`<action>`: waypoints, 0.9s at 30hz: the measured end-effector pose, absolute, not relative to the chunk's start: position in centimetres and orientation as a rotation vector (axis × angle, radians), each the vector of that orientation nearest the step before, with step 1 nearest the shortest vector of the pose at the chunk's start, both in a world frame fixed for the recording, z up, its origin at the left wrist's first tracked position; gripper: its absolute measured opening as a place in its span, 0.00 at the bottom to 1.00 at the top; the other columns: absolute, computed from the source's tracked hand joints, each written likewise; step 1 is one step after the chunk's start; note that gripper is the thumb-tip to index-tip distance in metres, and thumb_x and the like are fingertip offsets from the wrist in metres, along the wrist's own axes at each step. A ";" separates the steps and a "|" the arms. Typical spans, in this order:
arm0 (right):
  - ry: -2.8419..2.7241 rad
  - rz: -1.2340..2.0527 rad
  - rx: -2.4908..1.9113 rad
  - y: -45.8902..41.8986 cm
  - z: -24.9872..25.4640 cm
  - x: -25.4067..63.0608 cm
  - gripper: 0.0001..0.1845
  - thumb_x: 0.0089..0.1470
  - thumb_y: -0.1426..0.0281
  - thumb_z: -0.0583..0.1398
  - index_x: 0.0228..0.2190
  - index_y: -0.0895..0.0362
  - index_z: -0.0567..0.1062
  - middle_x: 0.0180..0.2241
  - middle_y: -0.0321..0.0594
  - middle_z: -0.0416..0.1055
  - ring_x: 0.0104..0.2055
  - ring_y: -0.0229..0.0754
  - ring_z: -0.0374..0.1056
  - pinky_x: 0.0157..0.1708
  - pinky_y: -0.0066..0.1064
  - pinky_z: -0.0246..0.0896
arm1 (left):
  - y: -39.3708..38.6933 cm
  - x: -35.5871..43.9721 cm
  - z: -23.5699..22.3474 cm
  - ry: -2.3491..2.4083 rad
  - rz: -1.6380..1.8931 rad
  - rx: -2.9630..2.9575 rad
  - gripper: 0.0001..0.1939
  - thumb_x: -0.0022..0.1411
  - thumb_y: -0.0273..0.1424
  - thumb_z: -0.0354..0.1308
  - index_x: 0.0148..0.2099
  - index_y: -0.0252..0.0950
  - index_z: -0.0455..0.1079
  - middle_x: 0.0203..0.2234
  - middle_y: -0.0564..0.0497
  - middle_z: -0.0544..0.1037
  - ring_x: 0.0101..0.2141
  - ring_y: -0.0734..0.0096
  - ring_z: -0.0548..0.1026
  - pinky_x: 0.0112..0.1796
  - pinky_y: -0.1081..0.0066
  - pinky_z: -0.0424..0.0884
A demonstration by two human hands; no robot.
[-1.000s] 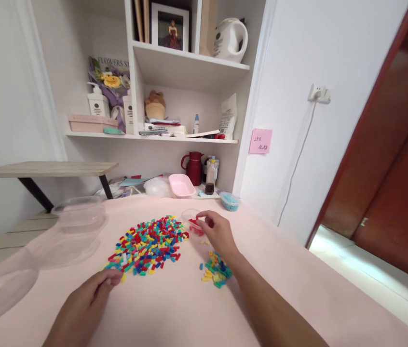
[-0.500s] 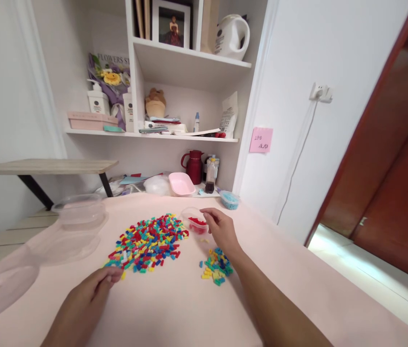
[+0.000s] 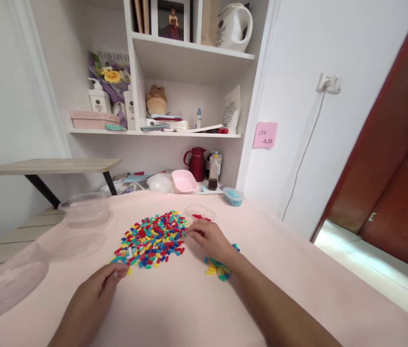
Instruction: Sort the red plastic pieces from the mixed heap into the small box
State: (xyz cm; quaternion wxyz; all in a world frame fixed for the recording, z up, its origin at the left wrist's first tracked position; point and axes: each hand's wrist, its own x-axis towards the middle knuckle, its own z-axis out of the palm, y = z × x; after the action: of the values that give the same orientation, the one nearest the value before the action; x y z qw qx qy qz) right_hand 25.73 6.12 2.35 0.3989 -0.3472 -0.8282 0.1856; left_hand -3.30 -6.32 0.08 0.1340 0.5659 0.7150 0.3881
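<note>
A wide pile of small red, yellow, green and blue plastic bricks [image 3: 153, 238] lies on the pink-covered table. My right hand [image 3: 213, 241] is at the pile's right edge, thumb and forefinger closed beside red bricks; whatever is between the tips is too small to name. Behind this hand, a clear tub [image 3: 201, 212] with red bricks is partly hidden. Under my right wrist sits a smaller heap of yellow, blue and green bricks [image 3: 220, 270], partly covered. My left hand [image 3: 99, 291] rests at the pile's near left edge, fingers pressed together next to a yellow brick; their contents are hidden.
Clear containers [image 3: 86, 212] and a clear lid [image 3: 8, 289] stand on the left. At the back are a pink basin [image 3: 184, 181], a dark red jug [image 3: 197, 165], a bottle [image 3: 214, 173] and a tub of light blue pieces [image 3: 233, 196]. A wooden stand [image 3: 48, 166] rises at left.
My right hand has moved from the tub of red bricks left and toward me, to the edge of the big pile. My left hand stays near the same spot. The view has shifted slightly.
</note>
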 end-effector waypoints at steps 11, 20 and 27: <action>-2.391 0.394 -1.019 5.9 0.7 24.8 0.20 0.57 0.77 0.52 0.46 0.51 0.78 0.40 0.41 0.72 0.43 0.41 0.66 0.42 0.28 0.58 | -6.4 -3.0 0.5 2.072 1.159 1.648 0.17 0.54 0.41 0.49 0.37 0.42 0.78 0.36 0.53 0.84 0.40 0.63 0.81 0.43 0.70 0.75; -2.313 0.466 -1.232 5.9 1.5 25.4 0.13 0.52 0.74 0.59 0.39 0.51 0.78 0.36 0.37 0.72 0.35 0.38 0.67 0.36 0.27 0.56 | -6.5 -3.2 0.4 2.079 1.165 1.698 0.15 0.54 0.39 0.52 0.36 0.43 0.78 0.35 0.53 0.84 0.38 0.64 0.82 0.40 0.72 0.76; -2.370 0.339 -1.246 6.0 1.4 24.6 0.13 0.57 0.66 0.58 0.43 0.46 0.78 0.38 0.37 0.73 0.38 0.40 0.68 0.35 0.28 0.55 | -6.4 -3.3 0.3 2.088 1.133 1.702 0.16 0.54 0.40 0.50 0.37 0.43 0.78 0.36 0.53 0.84 0.39 0.64 0.81 0.42 0.71 0.76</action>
State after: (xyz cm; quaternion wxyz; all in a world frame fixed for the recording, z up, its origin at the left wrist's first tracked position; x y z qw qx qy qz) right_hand 24.61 6.02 1.36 0.2194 -0.4504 -0.8567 0.1225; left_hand -3.25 -6.42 0.33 0.1094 0.5790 0.7101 0.3853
